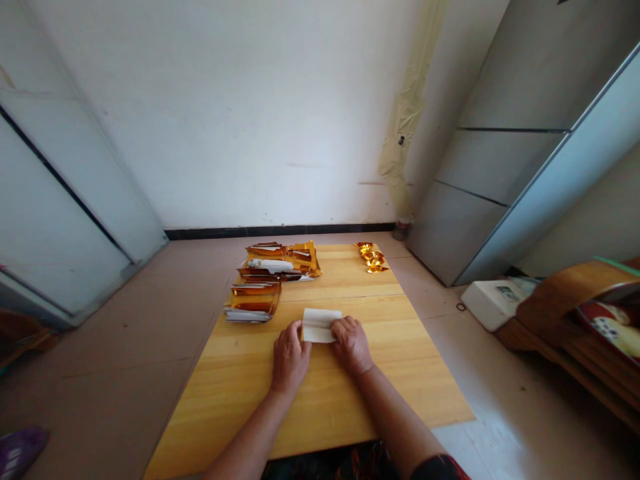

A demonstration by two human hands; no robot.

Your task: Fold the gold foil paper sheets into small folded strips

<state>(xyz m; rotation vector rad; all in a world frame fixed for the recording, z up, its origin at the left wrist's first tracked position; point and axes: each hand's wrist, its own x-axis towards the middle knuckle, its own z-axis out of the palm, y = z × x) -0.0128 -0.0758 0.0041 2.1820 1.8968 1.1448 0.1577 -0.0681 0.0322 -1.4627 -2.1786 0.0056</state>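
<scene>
A small sheet of paper [319,327], white on its upper face with a crease across it, is between my hands over the wooden table [400,373]. My left hand [291,353] grips its left edge, where a bit of gold shows by the fingers. At the right edge, my right hand [351,341] has its fingers curled onto the sheet. Beyond my left hand lie stacks of gold foil paper [255,293] with white backs. Several folded gold foil pieces [373,259] sit at the table's far right corner.
A grey refrigerator [480,160] stands behind the table on the right. The white wall [260,120] rises past the far edge. To the right are a white box [493,303] and wooden furniture [555,327]. A purple shoe [23,450] shows at lower left.
</scene>
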